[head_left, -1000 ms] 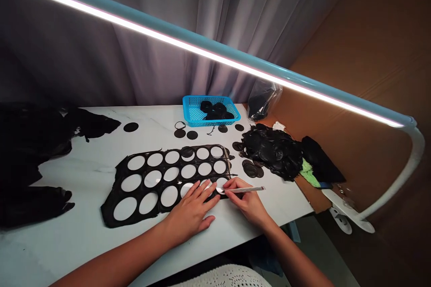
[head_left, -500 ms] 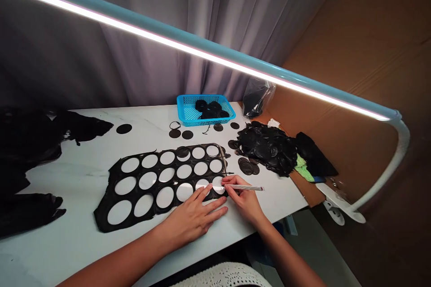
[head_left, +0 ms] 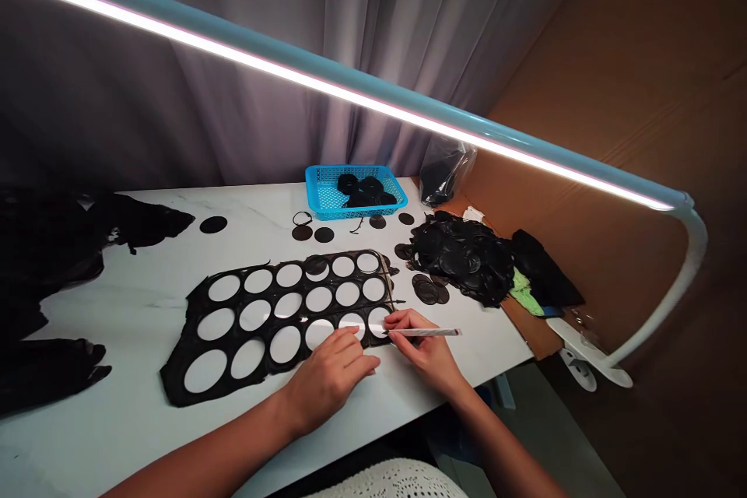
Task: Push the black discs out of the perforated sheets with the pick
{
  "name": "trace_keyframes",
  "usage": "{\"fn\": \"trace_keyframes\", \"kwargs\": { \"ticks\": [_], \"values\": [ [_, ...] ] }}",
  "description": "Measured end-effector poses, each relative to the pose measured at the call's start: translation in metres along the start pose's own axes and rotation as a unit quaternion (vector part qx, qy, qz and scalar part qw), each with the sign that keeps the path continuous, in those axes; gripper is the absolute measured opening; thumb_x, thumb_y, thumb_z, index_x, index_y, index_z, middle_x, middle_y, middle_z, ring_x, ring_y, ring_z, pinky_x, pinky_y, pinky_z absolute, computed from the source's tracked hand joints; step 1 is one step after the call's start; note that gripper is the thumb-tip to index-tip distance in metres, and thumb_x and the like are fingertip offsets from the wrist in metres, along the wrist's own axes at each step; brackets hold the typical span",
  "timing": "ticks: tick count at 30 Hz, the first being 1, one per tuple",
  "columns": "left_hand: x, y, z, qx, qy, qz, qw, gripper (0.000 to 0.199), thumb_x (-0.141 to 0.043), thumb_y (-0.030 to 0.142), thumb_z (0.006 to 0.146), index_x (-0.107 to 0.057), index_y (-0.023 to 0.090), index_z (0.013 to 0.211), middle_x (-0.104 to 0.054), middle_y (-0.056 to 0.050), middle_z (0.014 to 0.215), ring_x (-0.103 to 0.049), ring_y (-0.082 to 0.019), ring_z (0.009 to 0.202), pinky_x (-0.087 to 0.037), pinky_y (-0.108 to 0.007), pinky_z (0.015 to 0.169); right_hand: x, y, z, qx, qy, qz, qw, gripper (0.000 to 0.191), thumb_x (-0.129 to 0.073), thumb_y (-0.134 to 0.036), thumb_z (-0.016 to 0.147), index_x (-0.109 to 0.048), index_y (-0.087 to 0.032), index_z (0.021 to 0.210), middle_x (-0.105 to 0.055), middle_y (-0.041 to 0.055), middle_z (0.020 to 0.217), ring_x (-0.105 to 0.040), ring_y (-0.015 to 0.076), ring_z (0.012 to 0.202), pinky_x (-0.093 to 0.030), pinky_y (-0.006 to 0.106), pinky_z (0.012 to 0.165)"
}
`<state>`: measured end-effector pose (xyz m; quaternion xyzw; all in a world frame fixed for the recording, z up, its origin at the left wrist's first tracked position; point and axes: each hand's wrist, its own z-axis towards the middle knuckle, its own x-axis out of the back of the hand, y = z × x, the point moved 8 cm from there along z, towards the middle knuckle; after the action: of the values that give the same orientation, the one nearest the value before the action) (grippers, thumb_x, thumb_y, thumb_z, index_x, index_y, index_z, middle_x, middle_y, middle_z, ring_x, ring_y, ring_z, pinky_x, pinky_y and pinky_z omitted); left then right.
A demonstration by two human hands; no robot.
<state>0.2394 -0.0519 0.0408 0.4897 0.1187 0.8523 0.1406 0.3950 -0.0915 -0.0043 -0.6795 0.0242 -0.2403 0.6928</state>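
Observation:
A black sheet (head_left: 262, 337) with rows of round cut-outs lies flat on the white table, which shows through the holes. At the sheet's near edge, toward its right end, rests my left hand (head_left: 332, 373), fingers partly bent and apart, holding nothing that I can see. My right hand (head_left: 425, 350) is closed in a writing grip around a slim white pen-like tool (head_left: 440, 332). The tool's front end is at the last hole of the near row; its tip is too small to make out. One dark disc (head_left: 316, 264) partly covers a hole in the far row.
Behind the sheet stands a blue basket (head_left: 312, 206) holding black pieces. A heap of black discs (head_left: 461, 257) is on the right, with loose discs (head_left: 429, 289) beside it. Dark material (head_left: 52, 264) covers the left side. A lit lamp bar (head_left: 350, 89) crosses overhead.
My left hand has drawn back slightly to the left, and its outstretched fingers have bent. The pen-like tool in my right hand has shifted slightly right and down. The sheet looks the same.

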Motion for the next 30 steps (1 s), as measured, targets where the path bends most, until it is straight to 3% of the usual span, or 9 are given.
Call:
{"fn": "trace_keyframes", "kwargs": {
  "ticks": [3, 6, 9, 15, 18, 20, 24, 27, 30],
  "values": [
    [-0.009, -0.012, -0.004, 0.038, -0.019, 0.066, 0.997, 0.027, -0.044, 0.011, 0.098, -0.061, 0.016, 0.118, -0.064, -0.009, 0.100, -0.060, -0.023, 0.105, -0.046, -0.047, 0.103, -0.003, -0.005, 0.000, 0.020, -0.017, -0.032, 0.999, 0.014, -0.060, -0.027, 0.090, -0.057, -0.021, 0.077, -0.066, 0.0065, 0.100, -0.062, 0.0208, 0.099, -0.048, 0.034, 0.086],
    [-0.019, -0.019, -0.009, 0.056, -0.062, 0.100, 0.992, 0.033, -0.051, 0.023, 0.097, -0.055, 0.016, 0.129, -0.055, -0.015, 0.132, -0.047, -0.031, 0.129, -0.045, -0.050, 0.105, -0.007, -0.008, -0.001, 0.037, -0.028, -0.053, 0.998, 0.014, -0.060, -0.026, 0.090, -0.056, -0.021, 0.077, -0.065, 0.0059, 0.100, -0.062, 0.0198, 0.098, -0.048, 0.033, 0.084],
    [-0.026, -0.023, -0.013, 0.066, -0.086, 0.087, 0.990, 0.037, -0.053, 0.029, 0.096, -0.054, 0.016, 0.131, -0.053, -0.014, 0.138, -0.045, -0.031, 0.133, -0.043, -0.049, 0.108, -0.009, -0.009, -0.001, 0.046, -0.035, -0.073, 0.996, 0.013, -0.059, -0.024, 0.090, -0.056, -0.021, 0.078, -0.065, 0.0056, 0.100, -0.062, 0.0191, 0.096, -0.049, 0.032, 0.081],
    [-0.030, -0.028, -0.016, 0.086, -0.098, 0.060, 0.990, 0.040, -0.053, 0.025, 0.094, -0.051, 0.018, 0.134, -0.051, -0.014, 0.141, -0.042, -0.029, 0.136, -0.039, -0.047, 0.111, -0.011, -0.011, 0.000, 0.072, -0.035, -0.104, 0.991, 0.014, -0.057, -0.022, 0.091, -0.054, -0.022, 0.078, -0.064, 0.0053, 0.099, -0.061, 0.0185, 0.094, -0.050, 0.031, 0.079],
    [-0.028, -0.028, -0.013, 0.087, -0.118, 0.054, 0.988, 0.043, -0.056, 0.023, 0.092, -0.051, 0.019, 0.134, -0.045, -0.013, 0.146, -0.034, -0.030, 0.141, -0.034, -0.049, 0.113, -0.014, -0.013, -0.002, 0.105, -0.038, -0.137, 0.984, 0.013, -0.055, -0.020, 0.092, -0.053, -0.022, 0.080, -0.064, 0.0055, 0.099, -0.061, 0.0181, 0.093, -0.051, 0.031, 0.079],
    [-0.024, -0.030, -0.011, 0.098, -0.127, 0.049, 0.986, 0.044, -0.060, 0.023, 0.089, -0.052, 0.022, 0.132, -0.034, -0.011, 0.154, -0.023, -0.034, 0.145, -0.028, -0.054, 0.115, -0.021, -0.018, -0.005, 0.150, -0.045, -0.199, 0.967, 0.009, -0.053, -0.018, 0.094, -0.054, -0.021, 0.085, -0.065, 0.0067, 0.102, -0.061, 0.0194, 0.094, -0.050, 0.033, 0.080],
    [-0.019, -0.036, -0.011, 0.123, -0.136, 0.028, 0.983, 0.047, -0.067, 0.027, 0.084, -0.055, 0.027, 0.130, -0.010, -0.007, 0.162, -0.011, -0.041, 0.146, -0.024, -0.062, 0.113, -0.035, -0.029, -0.011, 0.264, -0.084, -0.360, 0.891, 0.012, -0.046, -0.016, 0.097, -0.058, -0.019, 0.096, -0.068, 0.0094, 0.109, -0.060, 0.0242, 0.101, -0.045, 0.039, 0.083],
    [-0.017, -0.036, -0.012, 0.120, -0.137, 0.016, 0.983, 0.051, -0.069, 0.028, 0.083, -0.054, 0.028, 0.132, -0.006, -0.006, 0.163, -0.012, -0.042, 0.145, -0.026, -0.062, 0.112, -0.003, -0.028, 0.011, 0.255, -0.031, -0.410, 0.875, 0.017, -0.042, -0.017, 0.098, -0.059, -0.019, 0.096, -0.068, 0.0109, 0.104, -0.059, 0.0251, 0.099, -0.042, 0.040, 0.085],
    [-0.015, -0.034, -0.014, 0.117, -0.138, 0.014, 0.983, 0.053, -0.070, 0.027, 0.081, -0.054, 0.028, 0.132, -0.008, -0.008, 0.162, -0.012, -0.044, 0.145, -0.027, -0.062, 0.111, 0.063, -0.021, 0.046, 0.157, 0.134, -0.433, 0.877, 0.021, -0.040, -0.023, 0.097, -0.060, -0.019, 0.093, -0.068, 0.0127, 0.095, -0.060, 0.0271, 0.090, -0.041, 0.041, 0.082]
  ]
}}
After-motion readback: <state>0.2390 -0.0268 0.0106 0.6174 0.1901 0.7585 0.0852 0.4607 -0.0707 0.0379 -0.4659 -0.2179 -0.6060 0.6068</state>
